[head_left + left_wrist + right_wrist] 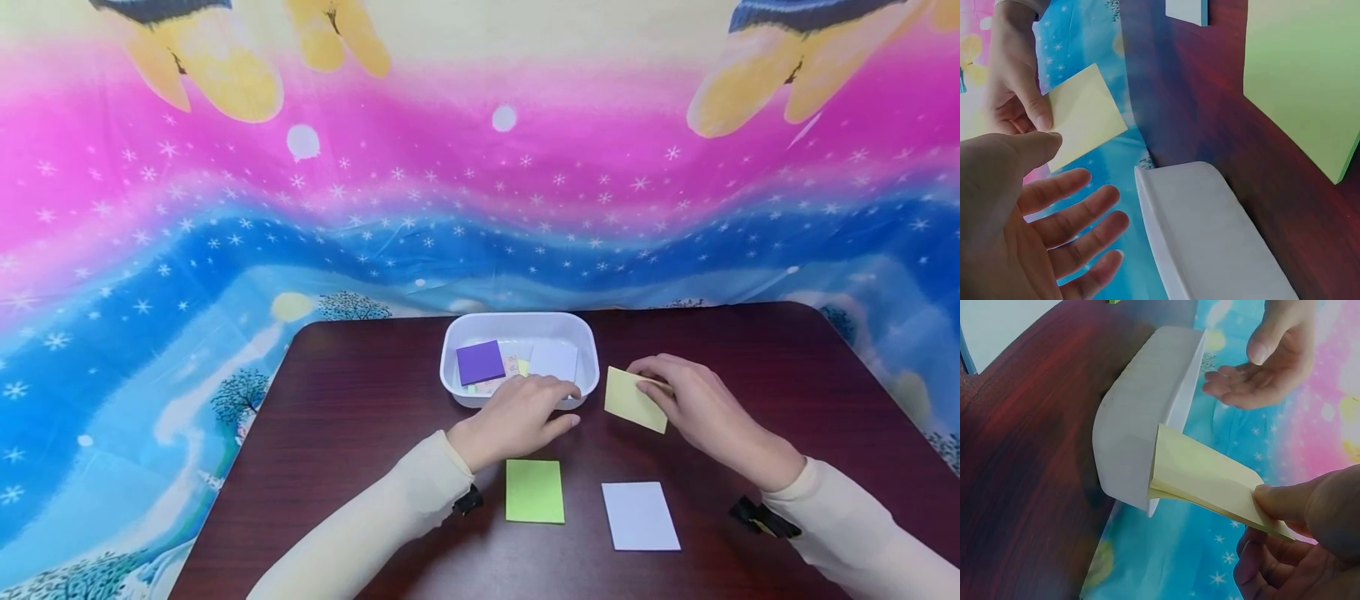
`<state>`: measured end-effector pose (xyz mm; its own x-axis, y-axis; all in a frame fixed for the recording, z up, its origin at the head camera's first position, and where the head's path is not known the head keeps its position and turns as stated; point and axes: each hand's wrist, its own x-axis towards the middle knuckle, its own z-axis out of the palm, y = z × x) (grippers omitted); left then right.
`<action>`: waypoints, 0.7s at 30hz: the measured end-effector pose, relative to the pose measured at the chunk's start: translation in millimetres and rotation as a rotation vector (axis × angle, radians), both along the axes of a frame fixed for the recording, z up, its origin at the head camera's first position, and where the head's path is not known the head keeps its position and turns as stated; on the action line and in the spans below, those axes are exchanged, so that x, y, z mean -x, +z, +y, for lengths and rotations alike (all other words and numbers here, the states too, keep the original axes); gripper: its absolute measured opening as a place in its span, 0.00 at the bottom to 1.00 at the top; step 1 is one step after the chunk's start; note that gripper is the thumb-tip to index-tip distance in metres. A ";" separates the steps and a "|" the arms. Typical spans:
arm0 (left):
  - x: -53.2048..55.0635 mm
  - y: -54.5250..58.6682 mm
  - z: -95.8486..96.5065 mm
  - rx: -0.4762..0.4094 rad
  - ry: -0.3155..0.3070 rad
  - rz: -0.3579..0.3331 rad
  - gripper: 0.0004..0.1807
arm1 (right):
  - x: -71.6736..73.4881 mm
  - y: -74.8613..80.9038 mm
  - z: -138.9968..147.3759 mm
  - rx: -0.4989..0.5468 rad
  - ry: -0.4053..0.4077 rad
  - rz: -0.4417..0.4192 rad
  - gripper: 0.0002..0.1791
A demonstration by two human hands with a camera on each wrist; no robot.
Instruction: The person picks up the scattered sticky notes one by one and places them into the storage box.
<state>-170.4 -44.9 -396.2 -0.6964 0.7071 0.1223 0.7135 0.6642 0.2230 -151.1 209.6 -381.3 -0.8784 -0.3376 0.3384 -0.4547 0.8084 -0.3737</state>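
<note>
My right hand (701, 408) pinches a pale yellow sticky note pad (630, 402) between thumb and fingers, tilted above the table to the right of the white tub. In the right wrist view the yellow pad (1204, 475) shows its layered edge. Over the tub's near rim is my left hand (517, 417), fingers spread and holding nothing; the left wrist view shows its bare fingers (1079, 234). Inside the white tub (457, 397) lie a purple sticky note pad (481, 362), a white pad (553, 362) and a patterned piece, partly hidden behind the left hand.
Nearer me on the dark wooden table (360, 417) lie a green sticky note pad (535, 492) and another white pad (641, 517), side by side with a gap between. A colourful printed cloth (450, 183) hangs behind the table's far edge.
</note>
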 end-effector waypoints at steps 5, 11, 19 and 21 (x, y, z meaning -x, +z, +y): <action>0.8 2.9 0.1 0.008 0.007 0.002 0.19 | -0.3 0.1 -0.3 0.000 0.001 -0.001 0.11; 4.0 4.0 -0.4 0.002 0.017 -0.006 0.19 | 1.3 0.9 -1.5 0.009 0.003 -0.009 0.12; 7.0 7.1 -1.0 0.006 0.035 0.001 0.20 | 3.9 2.9 -4.3 0.018 0.008 -0.029 0.12; 7.7 7.1 -1.6 0.009 0.041 0.009 0.20 | 4.5 3.3 -5.0 0.021 0.009 -0.021 0.11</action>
